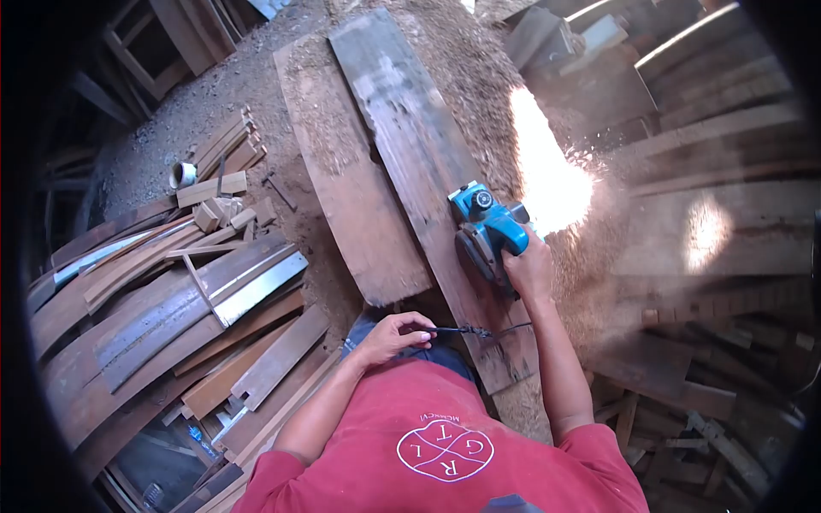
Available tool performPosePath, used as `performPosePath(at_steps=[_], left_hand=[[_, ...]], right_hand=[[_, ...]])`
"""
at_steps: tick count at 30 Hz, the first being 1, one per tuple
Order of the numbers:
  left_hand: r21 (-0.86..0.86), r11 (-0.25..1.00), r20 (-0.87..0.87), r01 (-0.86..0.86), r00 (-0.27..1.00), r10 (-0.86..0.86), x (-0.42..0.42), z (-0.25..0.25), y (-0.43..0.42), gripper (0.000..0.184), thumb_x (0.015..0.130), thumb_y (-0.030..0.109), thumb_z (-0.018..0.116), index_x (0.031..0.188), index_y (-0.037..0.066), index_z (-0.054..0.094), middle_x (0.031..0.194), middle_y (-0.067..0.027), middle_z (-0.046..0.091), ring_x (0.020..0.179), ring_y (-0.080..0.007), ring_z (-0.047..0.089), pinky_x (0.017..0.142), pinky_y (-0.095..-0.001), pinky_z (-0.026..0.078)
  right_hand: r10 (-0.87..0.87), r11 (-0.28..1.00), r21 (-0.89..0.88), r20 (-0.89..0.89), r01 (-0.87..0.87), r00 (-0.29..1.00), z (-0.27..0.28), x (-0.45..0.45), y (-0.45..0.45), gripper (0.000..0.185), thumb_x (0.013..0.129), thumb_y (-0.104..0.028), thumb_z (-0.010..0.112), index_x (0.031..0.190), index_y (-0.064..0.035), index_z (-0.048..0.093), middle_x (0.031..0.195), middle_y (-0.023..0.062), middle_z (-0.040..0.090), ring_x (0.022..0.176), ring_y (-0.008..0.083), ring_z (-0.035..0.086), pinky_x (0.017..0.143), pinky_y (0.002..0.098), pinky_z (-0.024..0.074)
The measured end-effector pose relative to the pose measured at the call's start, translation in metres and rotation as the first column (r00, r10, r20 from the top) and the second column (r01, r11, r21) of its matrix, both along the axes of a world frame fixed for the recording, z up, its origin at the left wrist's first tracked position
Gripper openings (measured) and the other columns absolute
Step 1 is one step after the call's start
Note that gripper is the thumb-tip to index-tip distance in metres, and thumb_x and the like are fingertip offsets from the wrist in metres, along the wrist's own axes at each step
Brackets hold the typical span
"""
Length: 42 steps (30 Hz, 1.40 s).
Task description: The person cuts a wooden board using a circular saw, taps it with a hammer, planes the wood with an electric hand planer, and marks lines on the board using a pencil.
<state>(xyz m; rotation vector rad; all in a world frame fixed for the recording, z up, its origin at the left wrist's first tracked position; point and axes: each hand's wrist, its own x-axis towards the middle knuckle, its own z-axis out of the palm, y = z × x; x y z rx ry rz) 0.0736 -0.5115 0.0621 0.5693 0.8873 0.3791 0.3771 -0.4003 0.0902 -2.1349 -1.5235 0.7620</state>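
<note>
A teal electric hand planer [487, 224] rests on a long, weathered wooden plank [410, 120]. My right hand [530, 267] is wrapped round the planer's rear handle. Wood chips spray out to the right of the tool. Close to my waist, my left hand [395, 340] pinches the black power cord [457, 330], which crosses over the near end of the plank. Left of this plank lies a second, wider board [346, 184], its upper part strewn with shavings.
Stacked boards and offcuts [162, 316] fill the left side, with a hammer [280, 191] and a white cup-like container [182, 175] beyond them. More timber [718, 205] is piled on the right. Shavings cover the ground, and a bright sunlit patch [547, 184] lies right of the planer.
</note>
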Motion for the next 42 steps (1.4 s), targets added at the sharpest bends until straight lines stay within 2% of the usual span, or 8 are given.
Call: performPosePath(at_steps=[12, 15, 17, 20, 29, 36, 39, 42], left_hand=[[-0.119, 0.993, 0.082, 0.018, 0.997, -0.008, -0.051, -0.020, 0.107, 0.021, 0.101, 0.005, 0.069, 0.121, 0.002, 0.065, 0.125, -0.0161, 0.074, 0.108, -0.0253, 0.076, 0.100, -0.0337, 0.057], [-0.167, 0.985, 0.140, 0.039, 0.990, -0.015, -0.059, -0.022, 0.129, 0.021, 0.102, 0.005, 0.067, 0.122, 0.002, 0.063, 0.128, -0.0173, 0.072, 0.111, -0.0279, 0.075, 0.101, -0.0362, 0.057], [-0.249, 0.968, 0.221, 0.022, 0.975, 0.035, -0.061, -0.023, 0.144, 0.021, 0.103, 0.004, 0.065, 0.124, 0.001, 0.061, 0.130, -0.0184, 0.071, 0.113, -0.0296, 0.074, 0.102, -0.0389, 0.059], [-0.216, 0.976, 0.249, 0.012, 0.968, 0.043, -0.061, -0.025, 0.165, 0.021, 0.104, 0.002, 0.062, 0.125, 0.001, 0.059, 0.129, -0.0189, 0.070, 0.114, -0.0308, 0.073, 0.101, -0.0423, 0.060], [-0.222, 0.962, 0.427, -0.159, 0.871, 0.243, -0.044, -0.036, 0.199, 0.020, 0.106, -0.001, 0.058, 0.125, 0.002, 0.057, 0.123, -0.0171, 0.070, 0.112, -0.0305, 0.074, 0.096, -0.0462, 0.063], [-0.163, 0.948, 0.388, -0.274, 0.865, 0.317, -0.032, -0.031, 0.235, 0.019, 0.105, 0.006, 0.063, 0.123, 0.001, 0.059, 0.112, -0.0141, 0.073, 0.101, -0.0268, 0.077, 0.085, -0.0388, 0.066], [-0.145, 0.960, 0.350, -0.237, 0.896, 0.274, -0.031, -0.027, 0.246, 0.018, 0.105, 0.006, 0.063, 0.122, 0.000, 0.060, 0.112, -0.0136, 0.073, 0.099, -0.0259, 0.077, 0.084, -0.0368, 0.066], [-0.198, 0.944, 0.355, -0.264, 0.878, 0.321, -0.031, -0.030, 0.247, 0.017, 0.105, 0.006, 0.064, 0.121, 0.000, 0.061, 0.110, -0.0128, 0.073, 0.098, -0.0250, 0.077, 0.083, -0.0361, 0.066]], right_hand=[[0.009, 0.996, 0.092, 0.044, -0.013, 0.999, -0.017, -0.094, 0.234, 0.031, 0.081, -0.016, 0.073, 0.110, -0.0076, 0.075, 0.096, 0.0257, 0.074, 0.094, 0.0455, 0.072, 0.084, 0.0528, 0.0571], [0.018, 0.998, 0.064, 0.096, -0.024, 0.995, -0.023, -0.107, 0.274, 0.042, 0.081, -0.020, 0.075, 0.122, -0.0093, 0.074, 0.097, 0.0271, 0.075, 0.094, 0.0448, 0.074, 0.087, 0.0532, 0.0588], [0.007, 0.999, 0.037, 0.109, -0.011, 0.994, -0.021, -0.117, 0.298, 0.041, 0.080, -0.020, 0.075, 0.120, -0.0096, 0.074, 0.098, 0.0264, 0.076, 0.095, 0.0443, 0.074, 0.087, 0.0530, 0.0589], [-0.006, 0.996, 0.085, 0.095, -0.002, 0.995, -0.027, -0.127, 0.333, 0.039, 0.080, -0.020, 0.075, 0.118, -0.0116, 0.076, 0.100, 0.0242, 0.076, 0.097, 0.0441, 0.073, 0.088, 0.0529, 0.0586], [0.000, 0.990, 0.139, 0.106, -0.015, 0.994, -0.028, -0.162, 0.439, 0.034, 0.079, -0.022, 0.073, 0.111, -0.0088, 0.078, 0.101, 0.0236, 0.076, 0.099, 0.0426, 0.074, 0.089, 0.0525, 0.0587], [0.034, 0.982, 0.180, 0.132, -0.058, 0.991, -0.042, -0.188, 0.529, 0.036, 0.079, -0.026, 0.072, 0.107, -0.0046, 0.078, 0.102, 0.0255, 0.076, 0.101, 0.0435, 0.074, 0.091, 0.0518, 0.0591], [0.014, 0.983, 0.179, 0.201, -0.050, 0.979, -0.039, -0.201, 0.559, 0.038, 0.078, -0.029, 0.072, 0.105, -0.0029, 0.079, 0.101, 0.0281, 0.075, 0.100, 0.0435, 0.074, 0.090, 0.0498, 0.0584], [0.037, 0.967, 0.240, 0.191, -0.083, 0.981, -0.048, -0.204, 0.582, 0.043, 0.077, -0.033, 0.073, 0.103, 0.0011, 0.078, 0.101, 0.0298, 0.075, 0.100, 0.0444, 0.074, 0.091, 0.0503, 0.0584]])
